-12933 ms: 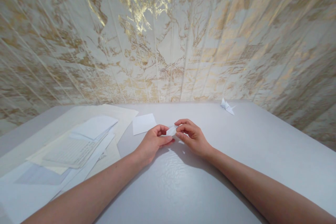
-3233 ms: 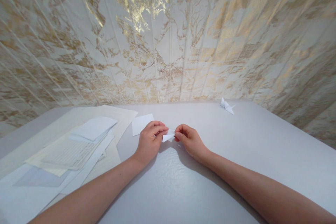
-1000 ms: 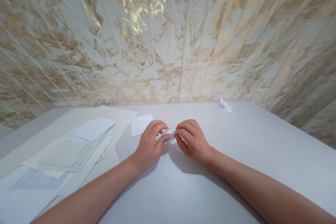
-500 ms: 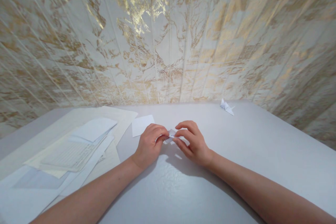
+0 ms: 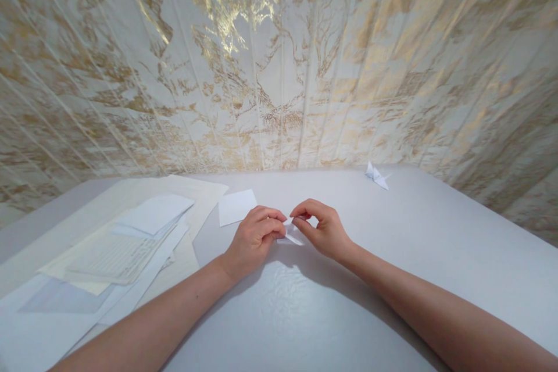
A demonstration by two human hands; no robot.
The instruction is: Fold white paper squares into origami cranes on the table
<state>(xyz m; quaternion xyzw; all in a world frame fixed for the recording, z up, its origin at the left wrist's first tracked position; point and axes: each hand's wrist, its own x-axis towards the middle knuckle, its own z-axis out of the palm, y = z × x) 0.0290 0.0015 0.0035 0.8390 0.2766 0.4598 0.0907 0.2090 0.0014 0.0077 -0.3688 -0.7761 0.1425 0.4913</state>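
Note:
Between my hands, just above the white table, is a small piece of folded white paper [image 5: 293, 236]. My left hand [image 5: 257, 237] pinches its left side between thumb and fingers. My right hand [image 5: 321, 228] has thumb and index finger closed at the paper's upper right part, with a flap lying below them. The fingers cover much of the paper, so its full shape is hidden. Behind my left hand lies a flat square of white paper [image 5: 236, 207].
A folded paper crane [image 5: 377, 176] rests near the table's back right edge. On the left is a spread of loose white and cream sheets [image 5: 204, 192], including a page with writing [image 5: 115, 256]. A gold-patterned wall covering [image 5: 279, 70] rises behind the table [image 5: 279, 325].
My right thumb and index finger have come together and shifted slightly up on the paper. A flap of it now points down to the right. My left fingers have curled further over it.

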